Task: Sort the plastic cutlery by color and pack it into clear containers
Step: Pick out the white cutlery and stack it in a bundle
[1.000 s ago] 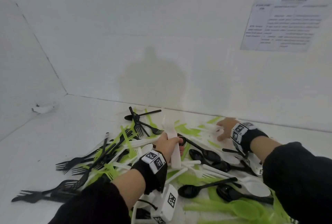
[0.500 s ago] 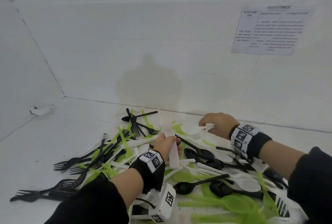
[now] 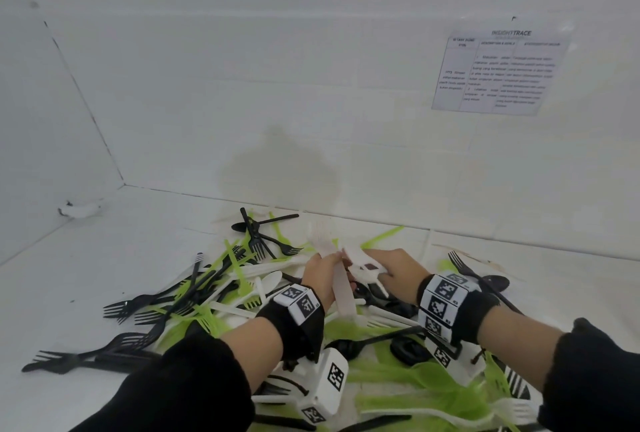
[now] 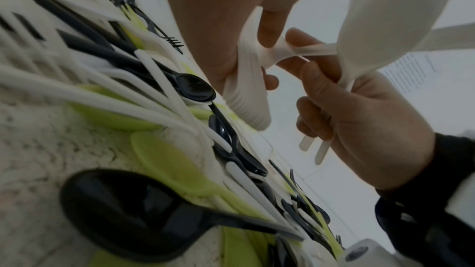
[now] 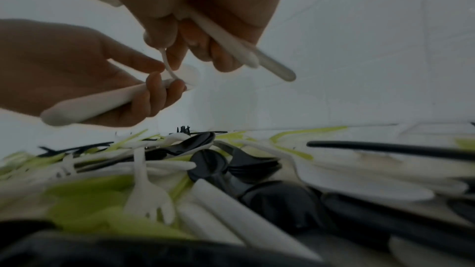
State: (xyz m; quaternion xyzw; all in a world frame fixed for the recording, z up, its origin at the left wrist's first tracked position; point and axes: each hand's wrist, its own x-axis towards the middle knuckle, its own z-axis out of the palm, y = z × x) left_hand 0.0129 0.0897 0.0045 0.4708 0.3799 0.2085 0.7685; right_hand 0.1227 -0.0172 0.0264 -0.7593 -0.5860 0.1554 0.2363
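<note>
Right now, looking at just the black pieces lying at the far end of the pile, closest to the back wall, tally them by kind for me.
Black spoons: 1
Black forks: 2
Total: 3

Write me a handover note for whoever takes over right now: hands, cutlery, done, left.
Left hand: grips a stack of white cutlery.
Right hand: holds white spoons, meeting the left above the pile.
Mixed pile of black, green and white cutlery lies on the table.
Done: some white pieces gathered.
Left: the pile is unsorted; no clear containers in view; nothing packed.
</note>
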